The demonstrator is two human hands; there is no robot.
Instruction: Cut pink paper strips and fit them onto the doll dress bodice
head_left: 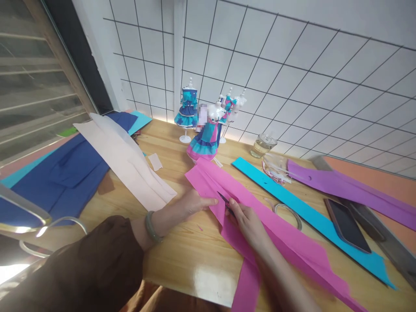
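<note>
While one left hand (191, 203) touches pink material (276, 222), one right hand (248, 223) holds scissors (223, 198).

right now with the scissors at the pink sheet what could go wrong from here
The left fingers are close to the tips of the scissors in the right hand, so a slip might nick them. The pink sheet appears to have folds and overlapping layers, so the blades could catch an extra one. The phone overlaps the blue strip, so tugging that strip may drag it.
</note>
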